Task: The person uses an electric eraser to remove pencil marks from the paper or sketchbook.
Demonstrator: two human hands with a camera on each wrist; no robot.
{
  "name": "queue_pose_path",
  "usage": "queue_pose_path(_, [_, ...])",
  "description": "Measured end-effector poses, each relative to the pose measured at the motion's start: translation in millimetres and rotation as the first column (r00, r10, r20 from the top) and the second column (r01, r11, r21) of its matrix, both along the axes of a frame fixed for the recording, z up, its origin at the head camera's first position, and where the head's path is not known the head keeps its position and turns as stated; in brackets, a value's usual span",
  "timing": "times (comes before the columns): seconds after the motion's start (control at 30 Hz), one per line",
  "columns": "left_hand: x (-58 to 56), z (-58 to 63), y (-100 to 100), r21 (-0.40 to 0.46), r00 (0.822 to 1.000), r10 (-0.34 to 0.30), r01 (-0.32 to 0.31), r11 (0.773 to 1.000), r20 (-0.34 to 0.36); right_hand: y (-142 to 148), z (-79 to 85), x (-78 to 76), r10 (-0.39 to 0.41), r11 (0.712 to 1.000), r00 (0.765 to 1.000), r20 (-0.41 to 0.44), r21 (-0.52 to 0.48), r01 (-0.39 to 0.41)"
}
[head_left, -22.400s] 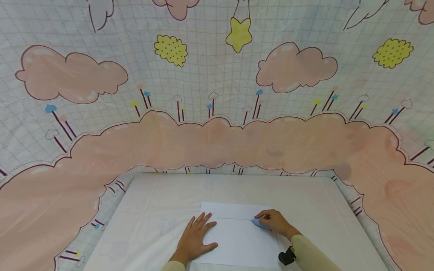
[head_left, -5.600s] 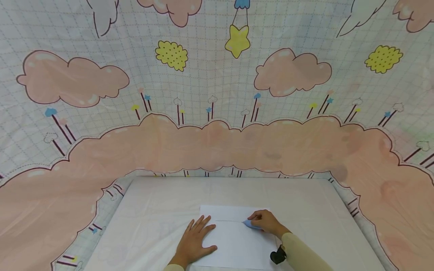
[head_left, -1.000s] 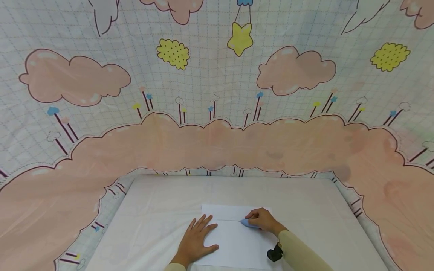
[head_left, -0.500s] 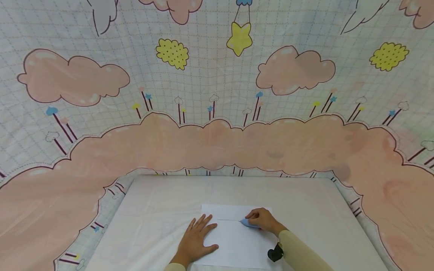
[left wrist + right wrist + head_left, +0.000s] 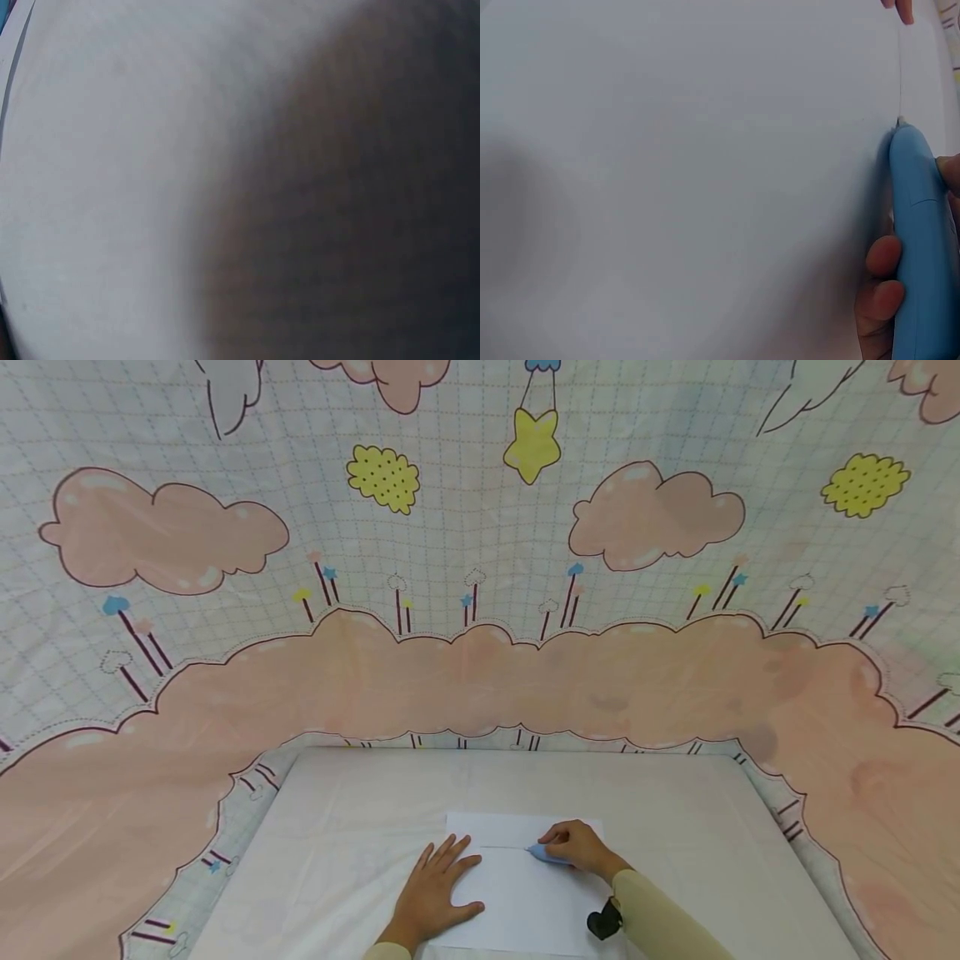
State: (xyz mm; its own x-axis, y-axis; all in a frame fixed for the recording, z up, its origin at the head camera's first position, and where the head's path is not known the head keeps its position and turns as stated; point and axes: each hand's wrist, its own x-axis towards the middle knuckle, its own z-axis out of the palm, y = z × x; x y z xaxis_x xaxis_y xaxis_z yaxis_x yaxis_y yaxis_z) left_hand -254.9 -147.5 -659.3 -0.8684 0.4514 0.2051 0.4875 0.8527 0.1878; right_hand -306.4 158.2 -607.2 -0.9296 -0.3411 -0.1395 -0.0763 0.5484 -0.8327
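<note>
Desk draped in plain white cloth (image 5: 360, 802) spans the lower centre of the frame. Near the bottom edge lies a rectangular white paper sheet (image 5: 540, 910). The left hand (image 5: 427, 895) rests on the sheet's left side, its grip spread and holding nothing. Right of centre, the right hand (image 5: 577, 846) has its grip pinching a slim, blue, plastic-looking tool (image 5: 919, 255) over the sheet. A thin, straight, dark line (image 5: 502, 847) runs left from the tool's small, pale tip (image 5: 901, 121). Probably this is rubbing out: that stretch remains, while rightward none shows, though hand and tool cover some.
</note>
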Motion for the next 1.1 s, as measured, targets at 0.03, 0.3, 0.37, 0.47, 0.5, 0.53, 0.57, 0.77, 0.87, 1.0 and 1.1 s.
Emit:
queue_pose_path(0.03, [0.0,-0.1,0,0.001,1.000,0.000,0.000,1.000,-0.001,-1,-0.1,-0.2,-0.001,1.000,1.000,0.000,0.001,0.001])
queue_pose_path(0.3, [-0.5,-0.2,0,0.003,1.000,-0.006,0.006,1.000,-0.010,1,-1.9,-0.7,-0.006,1.000,1.000,-0.015,0.007,0.006])
queue_pose_path(0.37, [-0.9,-1.1,0,-0.004,1.000,-0.003,0.003,1.000,-0.010,3,-0.8,0.0,-0.008,1.000,1.000,-0.012,0.006,0.009])
queue_pose_path(0.47, [-1.4,-3.4,-1,-0.011,1.000,-0.002,0.002,1.000,-0.015,7,-0.7,0.4,-0.011,1.000,1.000,-0.008,0.010,0.011])
queue_pose_path(0.5, [-1.5,-3.8,-1,-0.012,1.000,-0.001,0.001,1.000,-0.016,8,-0.7,0.8,-0.014,1.000,1.000,-0.006,0.012,0.014])
queue_pose_path(0.53, [-1.4,-4.1,-1,-0.009,1.000,-0.001,0.001,1.000,-0.017,9,-0.5,1.2,-0.014,1.000,1.000,-0.006,0.012,0.014])
queue_pose_path(0.57, [-1.2,-4.2,-1,-0.008,1.000,-0.003,0.003,1.000,-0.019,10,-0.4,1.6,-0.015,1.000,1.000,-0.005,0.012,0.015])
queue_pose_path(0.77, [-0.3,-3.4,-1,-0.010,1.000,-0.001,0.001,1.000,-0.016,8,1.5,2.1,-0.004,1.000,1.000,-0.009,0.002,0.004])
queue_pose_path(0.87, [-0.3,-2.9,-1,-0.012,1.000,0.000,0.000,1.000,-0.010,5,1.1,1.0,0.010,1.000,1.000,-0.014,-0.002,-0.010])
queue_pose_path(1.0, [-0.9,-3.2,-1,-0.019,1.000,0.003,-0.003,1.000,-0.006,1,0.7,0.4,0.009,1.000,1.000,-0.017,-0.001,-0.009])
queue_pose_path(1.1, [-1.3,-3.9,-1,-0.024,1.000,0.005,-0.006,1.000,-0.004,-1,-0.2,0.1,-0.002,1.000,1.000,-0.013,0.007,0.002])
